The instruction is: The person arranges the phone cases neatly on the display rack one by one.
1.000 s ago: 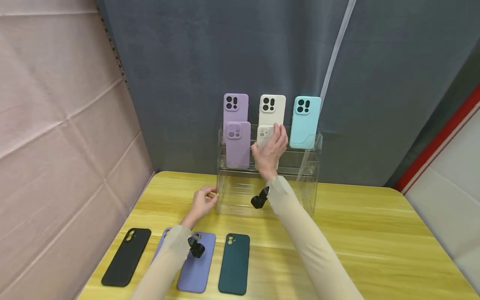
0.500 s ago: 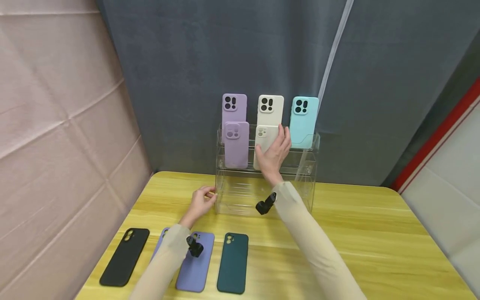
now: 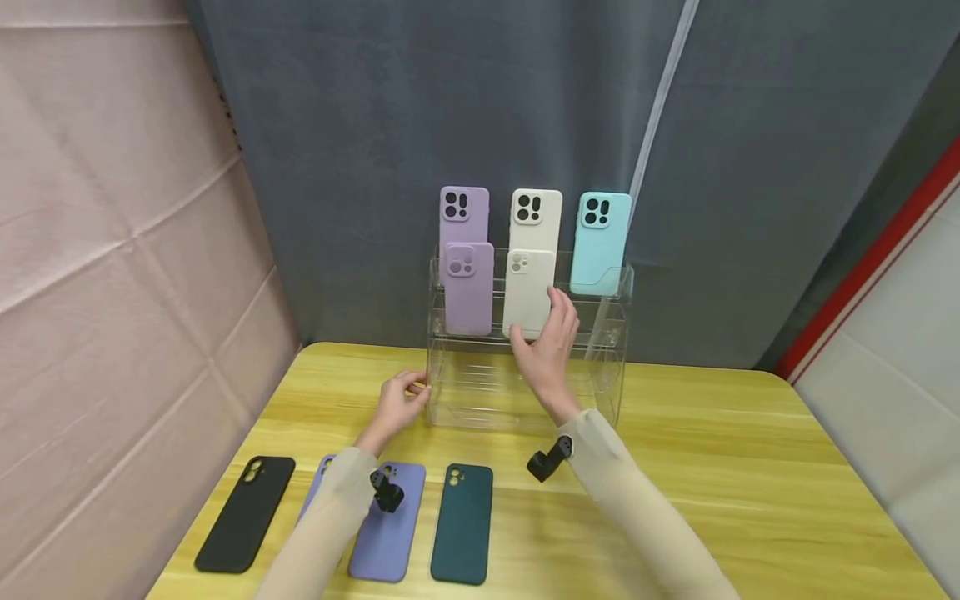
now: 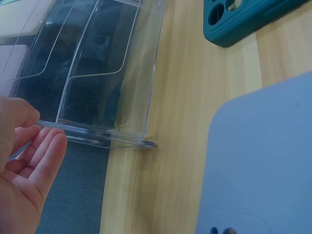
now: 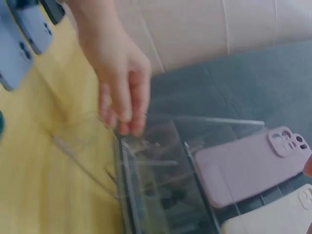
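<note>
A clear acrylic display rack point(image 3: 487, 417) stands at the back of the table with phone cases in its upper tiers. My left hand point(image 3: 397, 400) pinches the rack's left side edge between thumb and fingers, as the left wrist view point(image 4: 34, 156) confirms. The front cream phone case point(image 3: 528, 292) leans upright in the second tier. My right hand point(image 3: 549, 354) is just in front of its lower right part, fingers spread and loosely bent, gripping nothing; whether a fingertip touches the case is unclear. Beside it stands a front lilac phone case point(image 3: 468, 292).
Behind them, the top tier holds a lilac case point(image 3: 465, 217), a cream case point(image 3: 536, 225) and a turquoise case point(image 3: 602, 242). On the table lie a black case point(image 3: 246, 515), a periwinkle case point(image 3: 390, 533), another partly under the left sleeve, and a dark green case point(image 3: 462, 525).
My right hand has let go of the front cream case and drawn down toward me, uncovering it. The case stays in the tier. My left hand keeps its place at the rack's edge.
</note>
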The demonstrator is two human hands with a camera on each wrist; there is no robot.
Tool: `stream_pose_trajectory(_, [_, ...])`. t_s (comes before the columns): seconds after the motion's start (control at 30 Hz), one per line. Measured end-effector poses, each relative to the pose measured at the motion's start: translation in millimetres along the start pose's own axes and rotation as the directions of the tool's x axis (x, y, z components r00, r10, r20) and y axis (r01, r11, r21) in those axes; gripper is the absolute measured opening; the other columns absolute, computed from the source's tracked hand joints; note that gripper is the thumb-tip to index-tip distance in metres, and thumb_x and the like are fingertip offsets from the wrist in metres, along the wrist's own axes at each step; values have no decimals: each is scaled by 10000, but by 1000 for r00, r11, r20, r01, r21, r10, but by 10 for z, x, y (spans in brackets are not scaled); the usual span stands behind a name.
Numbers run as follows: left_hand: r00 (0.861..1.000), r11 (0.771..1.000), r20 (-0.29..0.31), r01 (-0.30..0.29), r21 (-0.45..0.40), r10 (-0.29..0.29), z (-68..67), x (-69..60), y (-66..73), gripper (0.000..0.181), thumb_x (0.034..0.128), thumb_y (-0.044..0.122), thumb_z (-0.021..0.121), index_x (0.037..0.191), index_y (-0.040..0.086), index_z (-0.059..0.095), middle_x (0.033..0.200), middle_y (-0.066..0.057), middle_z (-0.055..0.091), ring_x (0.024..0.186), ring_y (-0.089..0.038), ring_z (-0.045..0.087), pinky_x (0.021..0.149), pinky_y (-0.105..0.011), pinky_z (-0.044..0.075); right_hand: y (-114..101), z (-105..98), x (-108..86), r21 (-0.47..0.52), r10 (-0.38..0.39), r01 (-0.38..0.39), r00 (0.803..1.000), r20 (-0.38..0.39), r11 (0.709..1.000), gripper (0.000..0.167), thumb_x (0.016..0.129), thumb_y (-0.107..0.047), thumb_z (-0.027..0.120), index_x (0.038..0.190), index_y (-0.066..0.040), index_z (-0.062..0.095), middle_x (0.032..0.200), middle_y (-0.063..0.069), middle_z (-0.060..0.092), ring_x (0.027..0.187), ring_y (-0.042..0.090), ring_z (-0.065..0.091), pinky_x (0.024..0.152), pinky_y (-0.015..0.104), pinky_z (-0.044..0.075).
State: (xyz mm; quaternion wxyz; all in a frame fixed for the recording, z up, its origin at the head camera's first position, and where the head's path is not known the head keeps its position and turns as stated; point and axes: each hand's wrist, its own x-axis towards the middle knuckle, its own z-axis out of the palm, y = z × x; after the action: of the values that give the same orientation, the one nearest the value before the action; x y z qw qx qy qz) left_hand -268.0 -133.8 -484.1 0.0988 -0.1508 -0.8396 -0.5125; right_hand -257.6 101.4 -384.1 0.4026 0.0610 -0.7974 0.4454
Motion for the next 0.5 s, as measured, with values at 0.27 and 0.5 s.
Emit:
stream_pose_trajectory(0.27, [1000,1000,6,6,-3,-6,3,-5,-1,250,839,-43,622,1076,-124,631,1027,-213,614,837,-297,607,689,-305,553,30,-45,-431,34,0,-3,996,86,999,689,766,-37,672,1370,41,349,1370,205,345,1257,324,300,1028,471,274])
stream_pose_trajectory(0.5, [1000,1000,1,12,0,-12,3,-4,9,252,841,-43,622,1080,-120,630,1050,-222,609,847,-311,609,706,-326,554,72,-80,-690,64,24,-31,994,111,997,686,759,-61,673,1359,55,361,1362,198,360,1245,326,323,1020,487,282])
